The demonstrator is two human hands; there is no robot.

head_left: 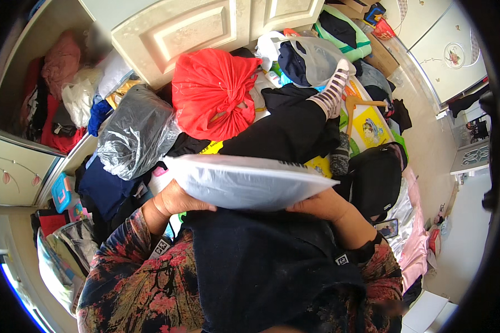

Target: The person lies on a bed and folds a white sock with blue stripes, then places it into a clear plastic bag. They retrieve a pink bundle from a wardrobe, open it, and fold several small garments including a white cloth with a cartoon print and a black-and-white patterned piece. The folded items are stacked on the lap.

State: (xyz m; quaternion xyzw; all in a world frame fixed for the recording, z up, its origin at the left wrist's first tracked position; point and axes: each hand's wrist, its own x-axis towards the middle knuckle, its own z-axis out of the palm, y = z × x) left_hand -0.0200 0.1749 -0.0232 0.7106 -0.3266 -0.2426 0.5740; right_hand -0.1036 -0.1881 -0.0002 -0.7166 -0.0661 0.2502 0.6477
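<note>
A frosted white plastic bag [250, 180] with something dark inside is held up above my lap. My left hand [179, 201] grips its left end, thumb lying along the near edge. At the right end my right hand [319, 204] has hold of it, its fingers partly hidden by the bag. Dark navy cloth [250, 261] covers my lap just below the bag. Beyond it my leg in black trousers [278, 130] stretches out to a striped sock [334, 89].
A red tied cloth bundle [214, 94] and a clear bag of dark clothing [136, 130] lie ahead on the left. An open cupboard [5, 83] holds clothes. On the right are a wooden hanger [350, 105], a black backpack [376, 177] and a phone [387, 228].
</note>
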